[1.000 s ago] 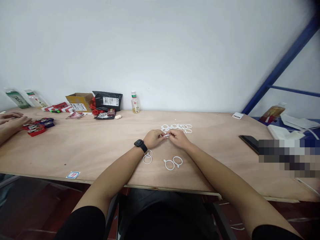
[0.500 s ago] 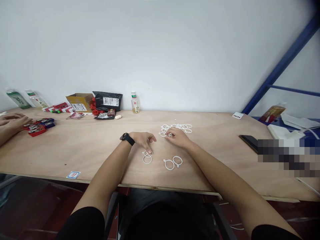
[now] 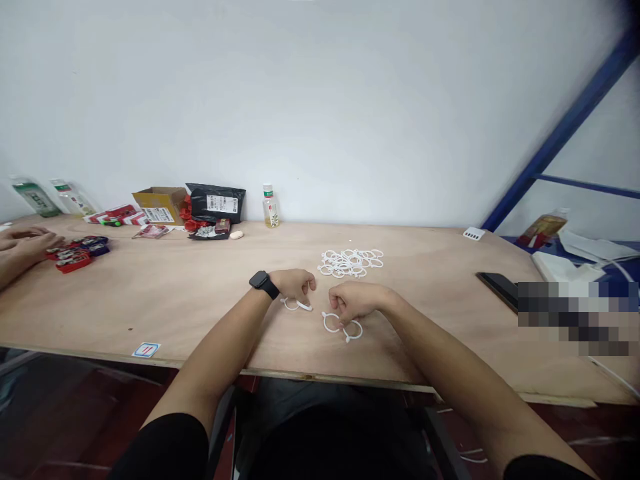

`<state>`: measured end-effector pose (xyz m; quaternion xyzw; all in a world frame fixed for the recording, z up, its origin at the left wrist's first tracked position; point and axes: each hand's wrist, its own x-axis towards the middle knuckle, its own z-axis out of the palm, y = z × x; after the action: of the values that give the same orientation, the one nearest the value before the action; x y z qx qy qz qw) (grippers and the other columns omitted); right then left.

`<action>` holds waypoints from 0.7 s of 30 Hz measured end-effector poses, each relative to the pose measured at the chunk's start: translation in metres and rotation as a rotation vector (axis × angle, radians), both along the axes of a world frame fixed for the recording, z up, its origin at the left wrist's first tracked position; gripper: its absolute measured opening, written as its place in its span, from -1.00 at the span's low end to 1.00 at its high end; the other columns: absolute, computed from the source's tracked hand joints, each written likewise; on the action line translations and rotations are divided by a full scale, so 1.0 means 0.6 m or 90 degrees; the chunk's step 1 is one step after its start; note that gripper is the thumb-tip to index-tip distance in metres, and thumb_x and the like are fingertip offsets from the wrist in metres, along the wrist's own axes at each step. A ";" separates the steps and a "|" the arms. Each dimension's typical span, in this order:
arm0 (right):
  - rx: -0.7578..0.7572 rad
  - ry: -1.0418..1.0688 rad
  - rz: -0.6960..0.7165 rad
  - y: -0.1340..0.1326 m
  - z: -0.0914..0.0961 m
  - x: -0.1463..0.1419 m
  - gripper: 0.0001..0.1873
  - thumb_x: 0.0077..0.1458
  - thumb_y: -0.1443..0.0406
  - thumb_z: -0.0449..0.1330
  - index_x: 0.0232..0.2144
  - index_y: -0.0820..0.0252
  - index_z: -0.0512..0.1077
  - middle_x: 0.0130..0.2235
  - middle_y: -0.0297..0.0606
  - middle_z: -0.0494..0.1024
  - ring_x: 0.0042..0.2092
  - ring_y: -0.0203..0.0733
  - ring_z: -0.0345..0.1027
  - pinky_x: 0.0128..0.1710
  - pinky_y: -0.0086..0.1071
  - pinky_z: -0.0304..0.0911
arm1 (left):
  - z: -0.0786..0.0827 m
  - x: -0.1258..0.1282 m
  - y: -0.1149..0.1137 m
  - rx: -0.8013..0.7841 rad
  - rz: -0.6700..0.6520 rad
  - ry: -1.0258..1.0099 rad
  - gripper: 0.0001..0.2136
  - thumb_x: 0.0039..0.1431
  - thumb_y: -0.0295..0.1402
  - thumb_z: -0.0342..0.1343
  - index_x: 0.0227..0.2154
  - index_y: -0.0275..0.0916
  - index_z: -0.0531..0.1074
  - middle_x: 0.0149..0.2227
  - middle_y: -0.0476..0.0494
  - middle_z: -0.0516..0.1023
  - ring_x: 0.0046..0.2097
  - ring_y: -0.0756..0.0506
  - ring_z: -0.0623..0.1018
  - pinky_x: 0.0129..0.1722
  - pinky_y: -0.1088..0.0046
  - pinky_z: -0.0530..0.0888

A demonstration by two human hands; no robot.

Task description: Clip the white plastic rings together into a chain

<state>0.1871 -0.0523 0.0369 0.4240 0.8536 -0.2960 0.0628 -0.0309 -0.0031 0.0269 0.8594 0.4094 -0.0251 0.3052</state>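
My left hand [image 3: 297, 285], with a black smartwatch [image 3: 261, 281] at its wrist, has its fingers curled and its thumb down at a white plastic ring [image 3: 305, 307] that looks like a curtain ring. That ring is tilted nearly edge-on; a second white ring [image 3: 291, 307] with a small knob lies beside it, partly hidden by the hand. Over two more rings hovers my right hand [image 3: 357, 300], its thumb apart from its bent fingers and the thumb tip touching where the left one [image 3: 330, 323] and the right one [image 3: 353, 330] meet. Behind the hands lies a pile of similar rings [image 3: 350, 263].
A bottle [image 3: 271, 208], a black parcel bag [image 3: 217, 202] and a yellow box [image 3: 159, 204] stand along the wall. Another person's hands [image 3: 30, 243] are at the left beside red and blue items [image 3: 75, 257]. A phone [image 3: 495, 288] lies at the right.
My right hand has come back from the pile to the two rings near me, which have shifted slightly. At my left hand, one ring has tipped from flat to nearly edge-on.
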 end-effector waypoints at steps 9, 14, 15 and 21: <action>0.124 0.080 -0.053 0.011 0.003 -0.001 -0.60 -0.09 0.14 0.31 -0.21 0.15 0.35 -0.37 -0.35 0.48 -0.37 -0.25 0.33 -0.43 -0.45 0.07 | -0.026 0.015 0.014 -0.005 0.020 -0.156 -0.65 -0.13 -0.35 0.26 -0.21 -0.32 0.48 -0.39 -0.03 0.49 -0.45 0.04 0.43 -0.49 0.58 0.33; -0.018 0.009 0.040 0.006 0.018 0.017 -0.29 -0.36 0.13 0.44 -0.10 0.13 0.35 -0.43 -0.43 0.42 -0.41 -0.25 0.29 -0.45 -0.44 0.06 | -0.030 0.016 0.010 -0.032 0.015 -0.204 -0.70 -0.11 -0.45 0.14 -0.23 -0.34 0.50 -0.43 -0.02 0.48 -0.49 0.07 0.41 -0.50 0.59 0.34; -0.019 -0.007 0.042 0.006 0.018 0.018 -0.28 -0.38 0.14 0.44 -0.09 0.13 0.36 -0.43 -0.43 0.42 -0.41 -0.25 0.29 -0.46 -0.44 0.06 | -0.030 0.017 0.008 -0.029 0.015 -0.210 -0.71 -0.11 -0.47 0.12 -0.24 -0.34 0.51 -0.44 -0.02 0.48 -0.49 0.07 0.41 -0.50 0.60 0.34; 0.034 0.066 0.021 0.017 -0.009 0.009 -0.59 -0.21 0.24 0.35 -0.22 0.13 0.42 -0.43 -0.39 0.43 -0.41 -0.26 0.26 -0.44 -0.44 0.05 | -0.033 0.031 0.000 0.077 0.033 -0.215 -0.76 -0.01 -0.43 0.04 -0.30 -0.32 0.55 -0.49 -0.03 0.51 -0.50 0.06 0.42 -0.50 0.60 0.32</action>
<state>0.1926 -0.0419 0.0316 0.3953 0.8703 -0.2936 0.0124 -0.0121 -0.0028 0.0071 0.8574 0.3750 0.1521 0.3178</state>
